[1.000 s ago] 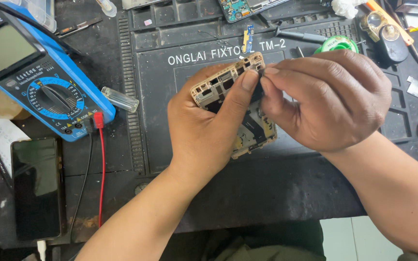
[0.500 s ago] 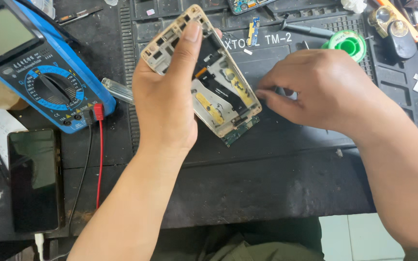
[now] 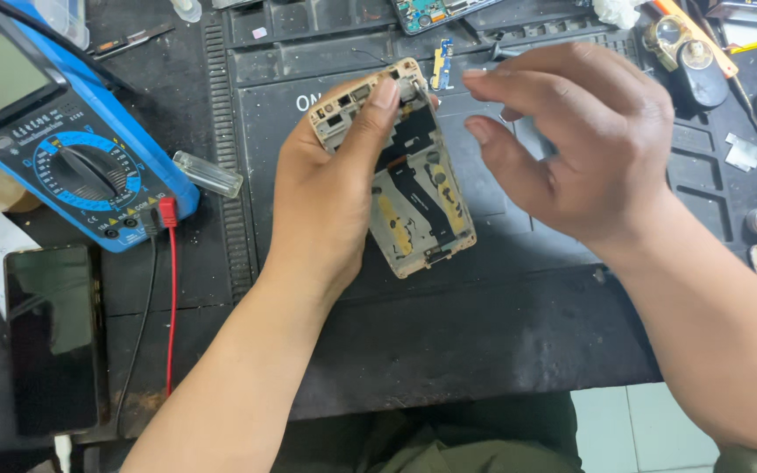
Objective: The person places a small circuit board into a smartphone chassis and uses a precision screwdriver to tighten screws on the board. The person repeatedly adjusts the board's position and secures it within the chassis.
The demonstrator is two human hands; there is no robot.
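1. Both hands work over the black repair mat point(image 3: 519, 289), and the opened phone frame point(image 3: 413, 175) serves as the landmark for every place below. The left hand point(image 3: 330, 188) is closed around the frame from its left side, index finger laid along the top edge, and holds it tilted above the mat. The right hand point(image 3: 584, 140) hovers just right of the frame with fingers loosely curled and half open; its fingertips come close to the frame's top right corner, and I cannot tell whether they pinch anything small there.
2. Black repair mat: it covers the desk under and around the frame, with ribbed strips and shallow compartments along its far edge.
3. Blue multimeter point(image 3: 54, 131): well left of the frame, dial facing up, with a red lead point(image 3: 171, 289) and a black lead plugged into its lower end and running toward the near edge of the desk.
4. Dark phone point(image 3: 50, 337): lower left of the frame, lying flat with its screen up.
5. Opened phone frame: gold-edged, back removed, showing dark flex strips and yellow patches inside.
6. Clear plastic piece point(image 3: 208, 172): left of the frame, between it and the multimeter.
7. Small blue and yellow part point(image 3: 441, 61): just beyond the frame's top edge, on the mat.
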